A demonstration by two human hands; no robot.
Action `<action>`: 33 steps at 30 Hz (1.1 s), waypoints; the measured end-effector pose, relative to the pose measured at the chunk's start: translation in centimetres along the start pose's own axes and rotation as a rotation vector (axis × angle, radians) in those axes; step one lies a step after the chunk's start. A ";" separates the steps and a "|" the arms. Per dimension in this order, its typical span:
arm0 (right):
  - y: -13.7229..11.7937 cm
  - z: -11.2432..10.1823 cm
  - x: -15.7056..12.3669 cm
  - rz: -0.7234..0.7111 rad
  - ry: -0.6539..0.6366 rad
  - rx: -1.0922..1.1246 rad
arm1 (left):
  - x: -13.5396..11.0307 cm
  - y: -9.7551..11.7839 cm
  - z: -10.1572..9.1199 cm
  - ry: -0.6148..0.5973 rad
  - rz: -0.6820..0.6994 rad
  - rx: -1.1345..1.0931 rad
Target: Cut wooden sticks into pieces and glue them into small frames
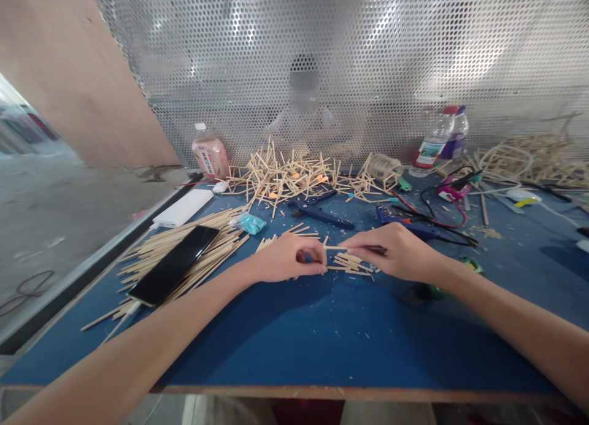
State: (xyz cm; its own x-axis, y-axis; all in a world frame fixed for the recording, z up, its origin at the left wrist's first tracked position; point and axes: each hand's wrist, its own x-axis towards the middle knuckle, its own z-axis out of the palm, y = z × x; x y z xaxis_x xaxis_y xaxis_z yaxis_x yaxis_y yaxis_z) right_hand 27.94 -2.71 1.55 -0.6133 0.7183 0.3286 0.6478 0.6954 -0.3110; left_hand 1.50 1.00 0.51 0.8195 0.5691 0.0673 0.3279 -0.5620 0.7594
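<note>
Over the blue tabletop (294,351) both hands are close together. My left hand (289,257) pinches a short wooden stick (324,256) that stands roughly upright at its fingertips. From the right, my right hand (391,248) pinches another wooden stick (335,248), held level, its left end meeting the first one. Whether the two are joined, I cannot tell. Beneath and between the hands lie several cut wooden sticks (352,264). More short sticks (301,230) lie just behind my left hand.
Long sticks (216,241) lie at left under a black phone (175,264), near a white power bank (183,208). Blue cutters (322,213), a blue tool with a cable (414,229) and a heap of joined sticks (294,173) sit behind. Bottles (432,143) stand before a perforated metal panel (368,57).
</note>
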 end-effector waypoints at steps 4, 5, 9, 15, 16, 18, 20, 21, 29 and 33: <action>-0.2 0.0 0.0 -0.011 -0.001 -0.013 | 0.0 0.0 0.0 0.003 0.004 0.025; -0.2 0.0 0.0 -0.014 0.004 -0.015 | 0.0 0.0 0.0 0.006 0.003 0.031; -0.4 -0.1 0.0 -0.035 0.027 -0.018 | 0.0 -0.1 0.0 0.015 0.008 0.042; -0.5 -0.3 0.0 -0.032 -0.001 -0.005 | 0.1 0.0 -0.1 0.028 0.052 0.049; -0.5 -0.3 0.0 -0.030 -0.005 -0.002 | 0.1 0.1 -0.1 0.029 0.054 0.051; -0.5 -0.3 0.0 -0.032 -0.007 0.004 | 0.1 0.1 -0.1 0.031 0.051 0.053; -0.4 -0.2 0.0 -0.038 0.001 0.007 | 0.0 0.1 -0.1 0.030 0.041 0.052; -0.4 -0.2 0.0 -0.040 0.008 0.006 | 0.0 0.1 -0.1 0.029 0.036 0.052; -0.5 -0.1 0.0 -0.044 0.025 0.001 | 0.1 0.0 -0.1 0.036 0.021 0.068; -0.5 -0.2 0.0 -0.034 0.009 -0.005 | 0.1 -0.1 0.1 0.039 0.017 0.076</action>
State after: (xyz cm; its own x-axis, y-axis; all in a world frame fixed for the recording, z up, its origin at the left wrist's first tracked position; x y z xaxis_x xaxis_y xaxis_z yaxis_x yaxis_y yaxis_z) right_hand 27.66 -3.07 1.87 -0.6311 0.6938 0.3469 0.6289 0.7195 -0.2948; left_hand 1.58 1.02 0.38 0.8070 0.5810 0.1056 0.3502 -0.6149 0.7066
